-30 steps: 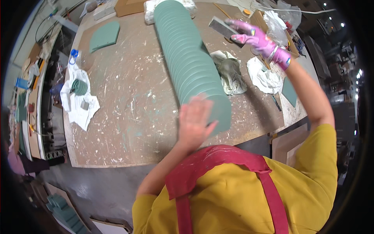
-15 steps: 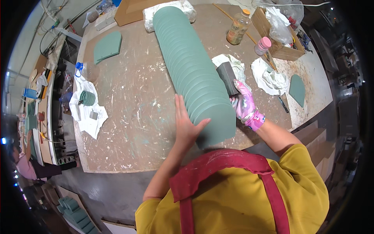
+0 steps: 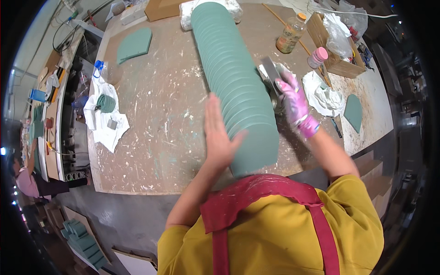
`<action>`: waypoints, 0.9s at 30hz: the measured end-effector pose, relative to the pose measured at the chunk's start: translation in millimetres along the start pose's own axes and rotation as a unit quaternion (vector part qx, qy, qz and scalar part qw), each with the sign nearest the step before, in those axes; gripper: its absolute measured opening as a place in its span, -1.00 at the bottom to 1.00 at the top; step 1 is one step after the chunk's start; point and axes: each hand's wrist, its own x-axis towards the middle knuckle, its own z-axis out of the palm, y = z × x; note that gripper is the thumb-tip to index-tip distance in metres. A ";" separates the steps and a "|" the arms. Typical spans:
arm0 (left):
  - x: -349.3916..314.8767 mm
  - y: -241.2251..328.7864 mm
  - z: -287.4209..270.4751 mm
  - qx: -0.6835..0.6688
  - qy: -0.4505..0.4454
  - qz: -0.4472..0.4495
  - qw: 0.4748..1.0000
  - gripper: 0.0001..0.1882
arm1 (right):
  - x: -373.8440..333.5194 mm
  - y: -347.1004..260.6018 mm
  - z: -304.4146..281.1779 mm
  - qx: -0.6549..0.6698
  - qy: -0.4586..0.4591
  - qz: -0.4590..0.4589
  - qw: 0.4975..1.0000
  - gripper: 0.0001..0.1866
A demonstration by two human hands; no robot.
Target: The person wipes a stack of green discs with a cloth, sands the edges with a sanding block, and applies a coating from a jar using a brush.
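A long row of overlapping thin green plates [image 3: 231,75] with rounded ends runs from in front of my body to the far edge of the table. Flat along its left side rests my bare left hand [image 3: 219,137], fingers stretched out and thumb over the nearest plates. To the right of the row, my right hand [image 3: 295,103] in a pink patterned glove grips a grey rectangular block [image 3: 270,69]. The block is tilted up and stands apart from the plates. A crumpled white cloth shows partly behind that hand.
White cloth [image 3: 323,94], a pink-lidded jar [image 3: 318,57], an orange-capped bottle [image 3: 290,34] and a wooden box [image 3: 323,39] stand right. Loose green plates lie far left [image 3: 134,45] and right [image 3: 353,112]. Another cloth [image 3: 105,130] lies left. A person [image 3: 32,181] is beyond.
My right hand has lifted the grey block and turned it more upright, away from the plates. My left hand has shifted slightly along the row's side. The view has tilted a little.
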 end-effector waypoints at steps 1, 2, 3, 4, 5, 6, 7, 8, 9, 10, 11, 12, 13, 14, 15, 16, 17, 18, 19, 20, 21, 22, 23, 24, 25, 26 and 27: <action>-5.0 14.4 0.7 0.110 -0.052 0.112 0.986 -0.13 | 14.7 -21.2 -13.8 -0.186 -0.078 -0.172 0.964 -0.43; -8.4 22.8 3.6 0.220 -0.099 0.221 0.945 -0.17 | 31.9 -43.9 -22.6 -0.354 -0.155 -0.335 0.859 -0.38; -10.3 23.8 8.9 0.223 -0.092 0.211 0.947 -0.17 | 42.6 -64.0 -21.3 -0.407 -0.215 -0.360 0.811 -0.38; -10.3 24.4 15.4 0.274 -0.131 0.236 0.923 -0.18 | 49.4 -81.5 -18.3 -0.457 -0.271 -0.382 0.756 -0.37; -8.9 24.8 21.3 0.322 -0.171 0.262 0.893 -0.18 | 52.3 -93.1 -8.8 -0.495 -0.312 -0.353 0.730 -0.36; -7.9 23.9 25.8 0.322 -0.170 0.258 0.895 -0.18 | 54.9 -95.7 5.3 -0.491 -0.339 -0.353 0.720 -0.39; -8.6 22.8 32.0 0.326 -0.157 0.267 0.893 -0.17 | 56.0 -90.1 25.0 -0.472 -0.380 -0.376 0.702 -0.42; -10.6 23.2 37.4 0.329 -0.145 0.277 0.891 -0.16 | 54.6 -84.2 47.9 -0.451 -0.418 -0.397 0.682 -0.45; -11.9 22.7 39.8 0.330 -0.144 0.273 0.892 -0.16 | 50.6 -81.6 76.7 -0.452 -0.456 -0.425 0.638 -0.48; -11.8 21.0 43.0 0.325 -0.144 0.268 0.896 -0.17 | 47.3 -78.9 99.3 -0.454 -0.490 -0.449 0.593 -0.51; -9.7 19.3 46.2 0.319 -0.144 0.266 0.898 -0.17 | 47.1 -81.6 112.5 -0.483 -0.526 -0.432 0.551 -0.53; -7.0 18.0 48.9 0.316 -0.147 0.269 0.898 -0.17 | 47.7 -88.0 119.1 -0.511 -0.558 -0.412 0.508 -0.54; -10.3 18.0 46.1 0.315 -0.132 0.270 0.900 -0.18 | 49.5 -97.8 117.9 -0.488 -0.577 -0.399 0.519 -0.52; -13.4 17.8 42.8 0.314 -0.118 0.271 0.902 -0.19 | 55.4 -115.5 112.6 -0.505 -0.570 -0.372 0.532 -0.44; -12.6 19.0 40.6 0.310 -0.111 0.271 0.904 -0.20 | 71.1 -127.9 99.2 -0.520 -0.533 -0.406 0.530 -0.40; -13.1 19.0 41.4 0.308 -0.108 0.265 0.907 -0.20 | 83.7 -134.8 82.3 -0.535 -0.495 -0.438 0.526 -0.36; -12.6 18.7 42.5 0.314 -0.109 0.262 0.906 -0.20 | 85.7 -134.6 71.3 -0.542 -0.483 -0.444 0.525 -0.35; -11.6 18.7 45.5 0.316 -0.113 0.266 0.904 -0.21 | 81.6 -135.8 64.5 -0.553 -0.465 -0.447 0.528 -0.34; -10.8 19.1 46.5 0.312 -0.112 0.266 0.905 -0.21 | 82.1 -131.2 67.8 -0.554 -0.461 -0.449 0.528 -0.35; -10.1 19.9 45.8 0.313 -0.114 0.263 0.905 -0.21 | 81.0 -123.6 72.9 -0.513 -0.485 -0.439 0.555 -0.44; -9.1 22.3 48.7 0.310 -0.121 0.267 0.904 -0.22 | 81.0 -106.4 79.3 -0.480 -0.491 -0.478 0.548 -0.42; -10.6 22.4 48.9 0.309 -0.124 0.269 0.904 -0.22 | 79.0 -90.8 92.3 -0.439 -0.498 -0.517 0.540 -0.41; -11.5 20.6 47.7 0.309 -0.121 0.267 0.905 -0.22 | 70.6 -92.7 105.2 -0.478 -0.517 -0.458 0.543 -0.43; -11.4 18.6 45.2 0.311 -0.120 0.266 0.904 -0.22 | 59.2 -99.6 116.2 -0.513 -0.532 -0.397 0.544 -0.44; -11.0 17.8 43.5 0.311 -0.122 0.269 0.903 -0.22 | 50.4 -110.3 123.8 -0.423 -0.472 -0.029 0.773 -0.43; -10.5 17.7 42.1 0.307 -0.126 0.266 0.905 -0.22 | 83.5 -96.5 101.4 -0.409 -0.556 -0.190 0.698 -0.43; -10.5 16.4 40.1 0.302 -0.124 0.259 0.909 -0.22 | 86.3 -120.3 84.6 -0.473 -0.515 -0.374 0.610 -0.41</action>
